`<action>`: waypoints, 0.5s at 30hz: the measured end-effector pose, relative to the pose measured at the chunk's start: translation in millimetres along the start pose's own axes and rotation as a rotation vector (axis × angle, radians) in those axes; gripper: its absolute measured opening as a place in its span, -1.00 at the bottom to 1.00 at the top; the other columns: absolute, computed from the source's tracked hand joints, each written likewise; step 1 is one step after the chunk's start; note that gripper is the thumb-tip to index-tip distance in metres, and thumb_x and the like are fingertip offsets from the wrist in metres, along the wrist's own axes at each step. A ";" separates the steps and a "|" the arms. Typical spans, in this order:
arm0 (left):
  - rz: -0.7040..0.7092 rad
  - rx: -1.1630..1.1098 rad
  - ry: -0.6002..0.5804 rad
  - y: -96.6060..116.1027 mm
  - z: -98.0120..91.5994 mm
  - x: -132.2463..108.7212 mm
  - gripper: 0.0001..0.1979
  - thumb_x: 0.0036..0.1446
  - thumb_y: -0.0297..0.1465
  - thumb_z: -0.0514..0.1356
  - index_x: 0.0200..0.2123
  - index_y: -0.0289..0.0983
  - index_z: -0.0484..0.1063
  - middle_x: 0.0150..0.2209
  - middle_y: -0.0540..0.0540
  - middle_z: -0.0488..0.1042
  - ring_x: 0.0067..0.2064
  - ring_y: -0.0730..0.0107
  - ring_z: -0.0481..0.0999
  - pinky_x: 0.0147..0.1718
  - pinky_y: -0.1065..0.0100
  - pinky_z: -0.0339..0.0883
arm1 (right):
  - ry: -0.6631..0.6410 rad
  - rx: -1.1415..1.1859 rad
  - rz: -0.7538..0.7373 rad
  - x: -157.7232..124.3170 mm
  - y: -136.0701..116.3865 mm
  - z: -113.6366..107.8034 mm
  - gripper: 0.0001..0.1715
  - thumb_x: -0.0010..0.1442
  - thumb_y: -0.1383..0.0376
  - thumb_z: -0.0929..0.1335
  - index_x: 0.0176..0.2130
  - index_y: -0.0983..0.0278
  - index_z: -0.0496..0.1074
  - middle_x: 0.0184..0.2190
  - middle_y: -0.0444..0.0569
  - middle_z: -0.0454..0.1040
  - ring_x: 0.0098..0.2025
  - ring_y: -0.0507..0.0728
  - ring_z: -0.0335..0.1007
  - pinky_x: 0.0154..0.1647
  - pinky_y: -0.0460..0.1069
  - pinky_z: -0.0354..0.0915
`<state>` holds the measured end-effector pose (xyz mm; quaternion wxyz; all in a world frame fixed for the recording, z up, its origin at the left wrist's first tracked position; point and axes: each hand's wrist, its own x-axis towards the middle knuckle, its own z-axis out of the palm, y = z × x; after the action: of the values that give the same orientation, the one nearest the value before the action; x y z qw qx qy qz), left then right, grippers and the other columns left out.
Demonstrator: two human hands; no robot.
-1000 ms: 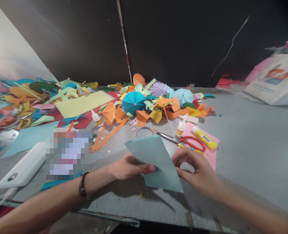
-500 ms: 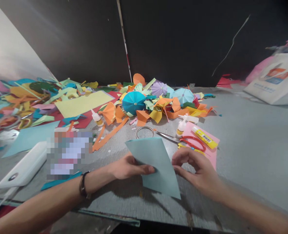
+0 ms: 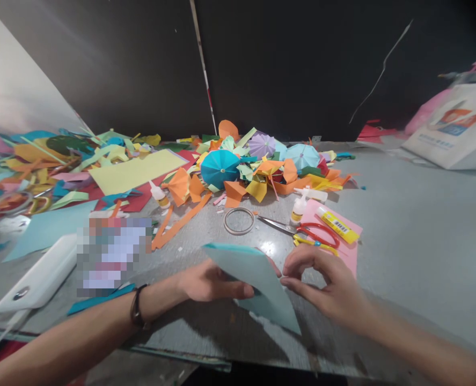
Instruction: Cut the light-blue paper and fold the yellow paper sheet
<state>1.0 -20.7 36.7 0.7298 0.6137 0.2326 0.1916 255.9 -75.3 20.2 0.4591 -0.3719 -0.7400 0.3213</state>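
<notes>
A light blue sheet of paper (image 3: 257, 273), apparently folded, is held above the front of the table. My left hand (image 3: 215, 281) grips it from the left, thumb on the near face and the other fingers mostly hidden behind. At the paper's right edge, my right hand (image 3: 322, 281) is closed in a pinch, thumb against forefinger. Beyond the paper lie a roll of tape (image 3: 239, 221), scissors with red and yellow handles (image 3: 318, 236), a small glue bottle (image 3: 298, 209) and a yellow glue stick (image 3: 340, 226) on pink paper (image 3: 350, 260).
Paper scraps and several paper umbrellas, one of them teal (image 3: 220, 169), pile up at the back. A second glue bottle (image 3: 159, 194) stands left of centre. A white power bank (image 3: 40, 273) with a cable lies at left; a white bag (image 3: 451, 128) stands far right.
The paper has tipped flatter and its top edge has dropped, so the whole tape roll now shows. My right hand has shifted slightly left along with the paper's edge.
</notes>
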 end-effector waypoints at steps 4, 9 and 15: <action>0.055 0.123 -0.126 -0.8 -3.7 -0.6 -0.64 0.26 -0.17 0.33 0.07 -0.15 0.61 0.01 -0.26 0.57 -0.01 0.02 0.57 -0.05 0.14 0.45 | -0.042 -0.004 -0.032 -3.1 -0.4 0.1 -0.89 0.33 0.32 0.47 -0.17 0.14 0.47 -0.32 -0.09 0.57 -0.38 0.07 0.50 -0.36 -0.01 0.50; 0.106 0.157 -0.109 -1.8 -3.5 0.5 -0.72 0.25 -0.17 0.33 -0.07 -0.17 0.68 0.00 -0.28 0.58 -0.06 0.02 0.59 -0.06 0.11 0.46 | -0.051 -0.070 -0.079 -6.7 -4.7 0.1 -0.80 0.32 0.41 0.43 -0.16 0.09 0.44 -0.32 -0.11 0.56 -0.38 0.08 0.50 -0.37 0.00 0.47; 0.074 0.191 -0.135 1.2 -1.6 0.8 -0.68 0.23 -0.14 0.33 -0.06 -0.18 0.66 -0.05 -0.26 0.60 -0.07 0.04 0.59 -0.08 0.13 0.47 | -0.042 -0.074 -0.158 -9.6 -5.1 2.3 -0.73 0.32 0.43 0.44 -0.09 0.04 0.44 -0.31 -0.12 0.58 -0.37 0.10 0.52 -0.38 0.01 0.49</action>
<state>0.8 -18.8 37.6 0.6746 0.6999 0.1774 0.1537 255.4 -86.4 19.3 0.4535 -0.3222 -0.7878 0.2643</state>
